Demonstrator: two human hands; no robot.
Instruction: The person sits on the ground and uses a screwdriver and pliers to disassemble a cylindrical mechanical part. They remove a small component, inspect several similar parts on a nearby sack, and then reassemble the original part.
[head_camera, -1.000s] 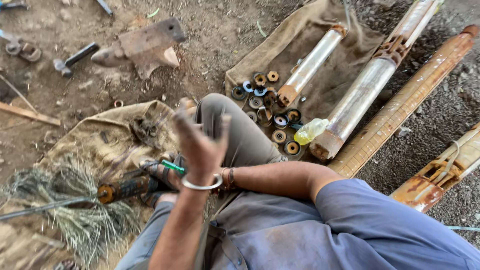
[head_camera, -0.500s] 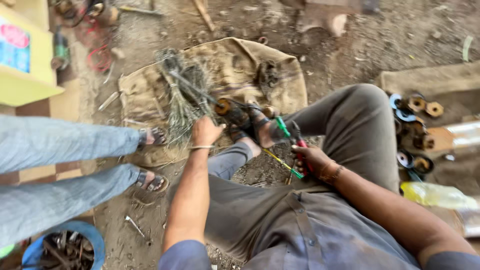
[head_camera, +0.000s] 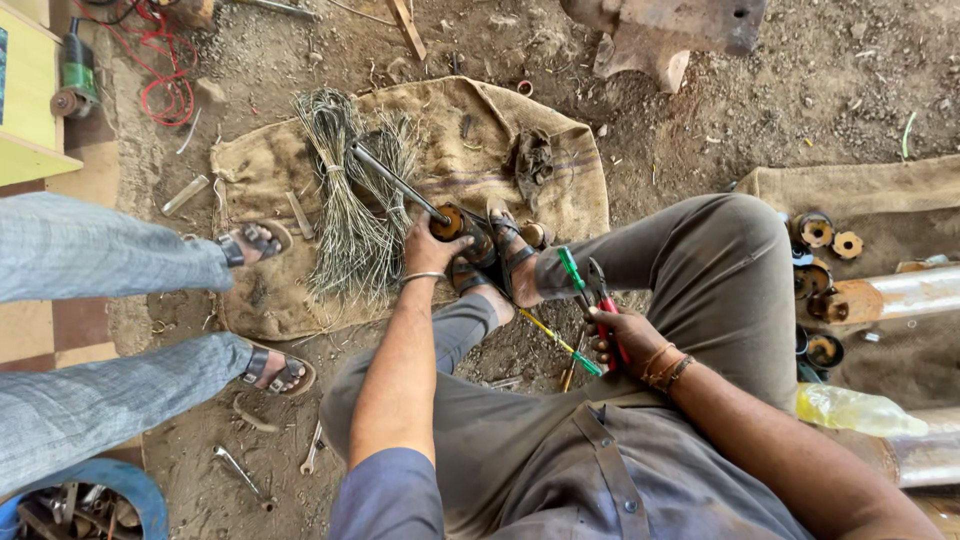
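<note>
Left hand (head_camera: 432, 248) grips the round rusty end of a rod (head_camera: 400, 185), pinned between the sandalled feet (head_camera: 510, 260) on the sack (head_camera: 470, 150). Right hand (head_camera: 622, 338) is clenched on the red handle of pliers (head_camera: 590, 290) beside the knee; it may also pinch a yellow screwdriver (head_camera: 560, 345). Wire strands (head_camera: 350, 190) lie beside the rod.

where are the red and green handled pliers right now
In the head view the pliers sit right of centre, gripped in the person's right hand beside their raised knee, just right of their sandalled foot.
</note>
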